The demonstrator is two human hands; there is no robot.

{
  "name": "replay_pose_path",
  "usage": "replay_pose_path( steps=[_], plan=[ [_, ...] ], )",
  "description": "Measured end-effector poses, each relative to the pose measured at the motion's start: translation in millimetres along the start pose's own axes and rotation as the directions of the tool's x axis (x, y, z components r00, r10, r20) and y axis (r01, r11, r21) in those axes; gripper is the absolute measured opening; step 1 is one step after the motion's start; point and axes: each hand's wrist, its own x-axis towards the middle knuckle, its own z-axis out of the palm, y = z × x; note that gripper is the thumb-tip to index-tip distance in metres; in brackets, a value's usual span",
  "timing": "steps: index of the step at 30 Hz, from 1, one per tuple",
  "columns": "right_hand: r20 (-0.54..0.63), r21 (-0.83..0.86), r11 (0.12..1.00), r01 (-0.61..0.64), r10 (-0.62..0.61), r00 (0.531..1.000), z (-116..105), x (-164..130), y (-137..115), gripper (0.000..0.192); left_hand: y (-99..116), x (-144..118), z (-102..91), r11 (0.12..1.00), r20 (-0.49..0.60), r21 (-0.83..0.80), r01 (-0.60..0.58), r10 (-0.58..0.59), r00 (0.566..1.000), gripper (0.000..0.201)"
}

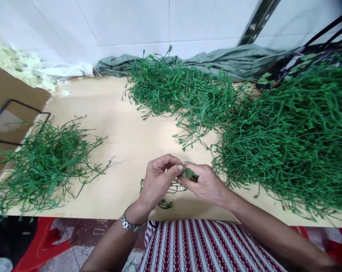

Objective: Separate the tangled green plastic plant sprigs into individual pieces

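Observation:
My left hand (158,181) and my right hand (203,183) meet over the near edge of a pale wooden table (122,132). Both pinch one small green plastic sprig (188,174) between fingertips; its thin stems curl below my left palm. A metal watch (129,223) sits on my left wrist. A heap of green plastic stems (43,162) lies to the left of my hands. A far larger heap (293,136) fills the right side, close to my right hand.
A third green pile (176,90) lies at the back centre, by grey-green cloth (233,60) against the white tiled wall. White petals (20,66) and a cardboard box (6,102) sit at far left. Red plastic furniture (40,241) stands below the table edge.

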Motion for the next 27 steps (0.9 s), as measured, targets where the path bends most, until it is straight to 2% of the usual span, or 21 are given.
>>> replay_pose_path(
  steps=[2, 5, 9, 12, 14, 16, 17, 19, 21, 22, 24, 27],
  plan=[
    [0.005, -0.029, 0.999, 0.037, -0.037, 0.999, 0.9, -1.6, 1.4, 0.013, -2.7, 2.7, 0.4, 0.99, -0.025, -0.119, 0.073, -0.076, 0.997, 0.006],
    [0.024, -0.089, 0.994, 0.069, -0.067, 0.997, -0.7, -2.6, 0.6, 0.013, -3.4, 6.2, 0.6, 0.971, -0.032, -0.196, 0.136, -0.145, 0.989, 0.008],
    [0.035, -0.193, 0.972, 0.137, -0.133, 0.991, -2.6, 0.0, 0.1, 0.01, -2.0, 5.9, 1.1, 0.958, -0.035, -0.246, 0.147, -0.16, 0.987, 0.008],
    [0.01, -0.291, 0.927, 0.236, -0.244, 0.97, -1.2, 2.1, 2.8, 0.013, -2.0, 3.1, 2.3, 0.936, -0.044, -0.324, 0.141, -0.164, 0.985, 0.009],
    [-0.02, -0.357, 0.878, 0.318, -0.347, 0.938, 3.0, 1.8, 5.0, 0.014, -2.2, 2.6, 2.2, 0.91, -0.03, -0.383, 0.162, -0.187, 0.982, 0.01],
    [-0.045, -0.439, 0.805, 0.4, -0.464, 0.885, 10.0, -1.0, 6.7, 0.017, -1.4, 5.1, -0.1, 0.878, -0.039, -0.447, 0.173, -0.212, 0.977, 0.011],
    [-0.049, -0.477, 0.761, 0.44, -0.523, 0.851, 13.8, -3.2, 7.0, 0.019, -0.2, 7.4, -2.4, 0.862, -0.07, -0.483, 0.151, -0.211, 0.975, 0.012],
    [-0.037, -0.528, 0.684, 0.503, -0.611, 0.791, 19.1, -8.2, 6.6, 0.023, 3.9, 13.2, -8.7, 0.847, -0.186, -0.531, 0.031, -0.152, 0.971, 0.016],
    [-0.023, -0.537, 0.654, 0.533, -0.643, 0.766, 17.5, -12.2, 3.9, 0.025, 9.0, 18.2, -14.8, 0.873, -0.278, -0.478, -0.095, -0.048, 0.959, 0.018],
    [-0.024, -0.533, 0.657, 0.533, -0.642, 0.767, 13.4, -13.3, 1.5, 0.025, 11.2, 19.7, -16.8, 0.899, -0.269, -0.425, -0.106, -0.013, 0.963, 0.016],
    [-0.051, -0.519, 0.685, 0.511, -0.622, 0.781, -0.5, -13.8, -5.3, 0.025, 13.6, 20.4, -18.4, 0.935, -0.192, -0.348, -0.063, -0.005, 0.981, 0.013],
    [-0.156, -0.509, 0.737, 0.445, -0.587, 0.794, -25.2, -11.5, -17.2, 0.018, 11.8, 17.6, -16.4, 0.938, -0.115, -0.346, 0.014, -0.058, 0.992, 0.012]
  ],
)
